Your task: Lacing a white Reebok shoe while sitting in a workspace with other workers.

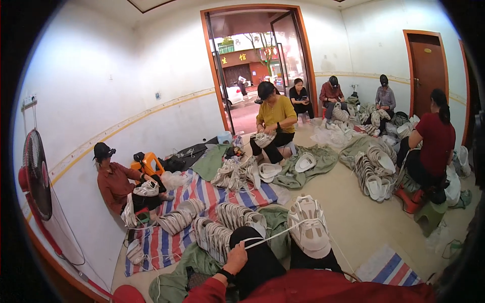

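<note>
A beige-and-white shoe upper (pixel 309 230) rests on my right thigh, its toe toward me. From its lacing area a white shoelace (pixel 275 235) runs taut across to my left hand (pixel 236 258), which is closed on it above my left knee. More lace hangs down at the upper's right side. My right hand is out of the picture; only a red sleeve (pixel 353 289) shows along the lower edge. Beyond my left knee stand rows of nested shoe uppers (pixel 211 237) on a green cloth (pixel 194 262).
A striped plastic sheet (pixel 169 247) covers floor on the left, near a red standing fan (pixel 36 177). Several people sit around the room handling uppers, including one in a yellow top (pixel 278 113). More uppers (pixel 374 169) are piled at right. An open doorway (pixel 252 65) lies ahead.
</note>
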A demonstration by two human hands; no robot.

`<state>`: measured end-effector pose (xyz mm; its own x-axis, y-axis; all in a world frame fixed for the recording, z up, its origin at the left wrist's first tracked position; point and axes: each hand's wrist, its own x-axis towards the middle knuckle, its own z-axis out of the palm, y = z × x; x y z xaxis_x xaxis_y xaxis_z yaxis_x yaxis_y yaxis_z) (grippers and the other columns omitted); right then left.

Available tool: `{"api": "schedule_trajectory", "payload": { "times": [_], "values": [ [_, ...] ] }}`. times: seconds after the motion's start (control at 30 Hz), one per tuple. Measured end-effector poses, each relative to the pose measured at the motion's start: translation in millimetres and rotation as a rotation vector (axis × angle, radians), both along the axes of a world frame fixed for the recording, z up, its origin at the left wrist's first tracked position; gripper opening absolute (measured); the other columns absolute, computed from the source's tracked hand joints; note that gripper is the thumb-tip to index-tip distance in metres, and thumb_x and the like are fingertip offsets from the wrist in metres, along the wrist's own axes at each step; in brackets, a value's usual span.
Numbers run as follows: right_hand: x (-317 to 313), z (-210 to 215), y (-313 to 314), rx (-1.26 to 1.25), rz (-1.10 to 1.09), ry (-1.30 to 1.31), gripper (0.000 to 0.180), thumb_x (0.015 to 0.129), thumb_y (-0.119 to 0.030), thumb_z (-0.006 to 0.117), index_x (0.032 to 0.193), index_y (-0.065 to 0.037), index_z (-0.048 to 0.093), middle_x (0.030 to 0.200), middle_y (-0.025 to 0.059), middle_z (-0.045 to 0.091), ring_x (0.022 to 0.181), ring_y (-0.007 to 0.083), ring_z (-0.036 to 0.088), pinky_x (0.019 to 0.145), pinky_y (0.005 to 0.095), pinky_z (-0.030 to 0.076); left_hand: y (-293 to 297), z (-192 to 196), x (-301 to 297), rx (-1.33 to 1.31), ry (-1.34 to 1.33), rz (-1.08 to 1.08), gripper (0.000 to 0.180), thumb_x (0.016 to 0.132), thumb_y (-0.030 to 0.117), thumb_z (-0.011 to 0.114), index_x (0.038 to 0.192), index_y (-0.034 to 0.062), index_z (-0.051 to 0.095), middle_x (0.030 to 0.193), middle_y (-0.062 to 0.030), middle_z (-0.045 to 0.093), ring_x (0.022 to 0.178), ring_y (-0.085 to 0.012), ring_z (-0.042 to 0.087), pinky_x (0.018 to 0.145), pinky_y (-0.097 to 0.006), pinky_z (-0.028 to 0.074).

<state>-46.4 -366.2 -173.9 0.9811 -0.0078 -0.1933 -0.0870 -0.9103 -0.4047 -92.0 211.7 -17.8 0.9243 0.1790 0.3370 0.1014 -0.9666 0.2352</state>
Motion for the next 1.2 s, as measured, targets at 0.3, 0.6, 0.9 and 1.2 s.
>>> {"api": "schedule_trajectory", "payload": {
  "times": [0.3,0.6,0.9,1.2],
  "values": [
    [-2.0,-50.2,-17.8,-0.029,-0.099,0.114,0.022,0.083,-0.025,0.057,0.082,-0.009,0.072,0.082,0.0133,0.069,0.078,0.033,0.066,0.07,0.0455,0.052,51.5,18.9,-20.8,-0.02,0.015,-0.089,0.015,0.087,0.016,0.051,0.097,0.0074,0.059,0.073,-0.0185,0.064,0.07,-0.038,0.064,0.063,-0.05,0.05],
    [-46.0,-85.6,-69.2,-0.109,-0.178,0.277,0.023,0.085,-0.025,0.056,0.084,-0.01,0.073,0.085,0.0113,0.069,0.081,0.031,0.067,0.071,0.0457,0.052,143.2,7.3,-55.2,0.301,0.41,0.066,0.02,0.083,0.021,0.054,0.079,0.007,0.067,0.071,-0.0162,0.066,0.067,-0.0362,0.066,0.061,-0.049,0.051],
    [-86.6,-160.8,-116.1,-0.158,-0.217,0.373,0.024,0.086,-0.025,0.055,0.086,-0.01,0.074,0.088,0.0093,0.07,0.084,0.0291,0.067,0.072,0.046,0.052,186.2,-13.4,-101.5,0.144,0.722,0.277,0.023,0.077,0.023,0.059,0.081,0.0044,0.073,0.087,-0.0216,0.069,0.085,-0.0391,0.068,0.075,-0.047,0.054],
    [-104.9,-187.9,-154.9,-0.567,0.498,0.699,0.022,0.086,-0.025,0.058,0.094,-0.01,0.072,0.096,0.0132,0.069,0.099,0.0331,0.064,0.078,0.0429,0.054,222.3,-83.4,-116.3,0.143,0.796,0.188,0.025,0.081,0.019,0.056,0.085,0.0,0.071,0.091,-0.0262,0.067,0.09,-0.0436,0.065,0.079,-0.05,0.052]
  ]
}}
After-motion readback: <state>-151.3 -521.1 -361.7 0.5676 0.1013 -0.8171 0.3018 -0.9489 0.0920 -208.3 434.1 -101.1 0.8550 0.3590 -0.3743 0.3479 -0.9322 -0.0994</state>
